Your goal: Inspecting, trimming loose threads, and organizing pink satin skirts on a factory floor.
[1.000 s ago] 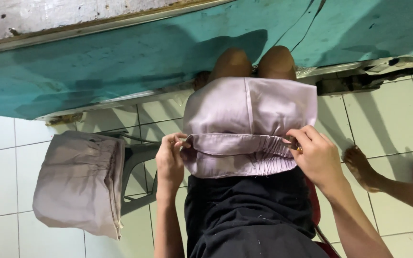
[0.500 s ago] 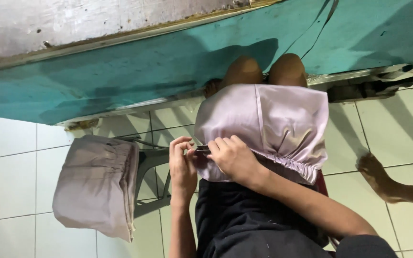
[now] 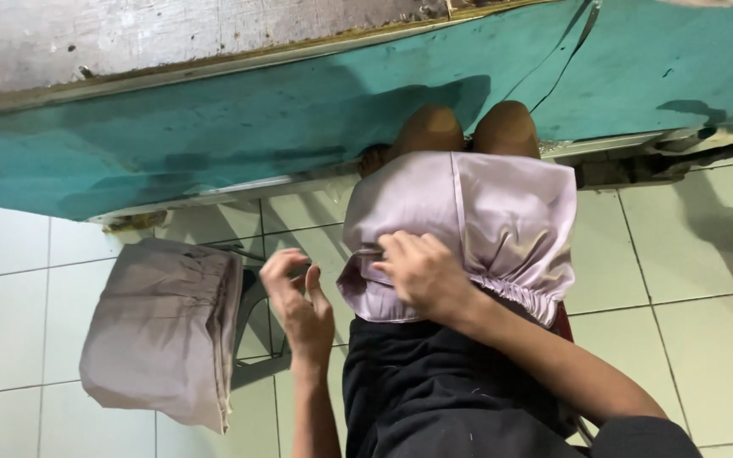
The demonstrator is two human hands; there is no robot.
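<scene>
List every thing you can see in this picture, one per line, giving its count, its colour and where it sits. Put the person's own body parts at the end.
lilac garment: one, pale lilac satin with a gathered elastic edge, spread over the person's lap.
folded cloth: one stack, greyish lilac, on a stool to the left.
stool: one, grey, mostly hidden under the folded cloth.
wall: teal painted band, grey and worn above, across the top.
floor tiles: many, white, below the wall.
black clothing: one, worn by the person, bottom centre.
knees: two, bare, against the wall.
left hand: one, free, beside the garment's edge.
right hand: one, pressing on the garment.
</scene>
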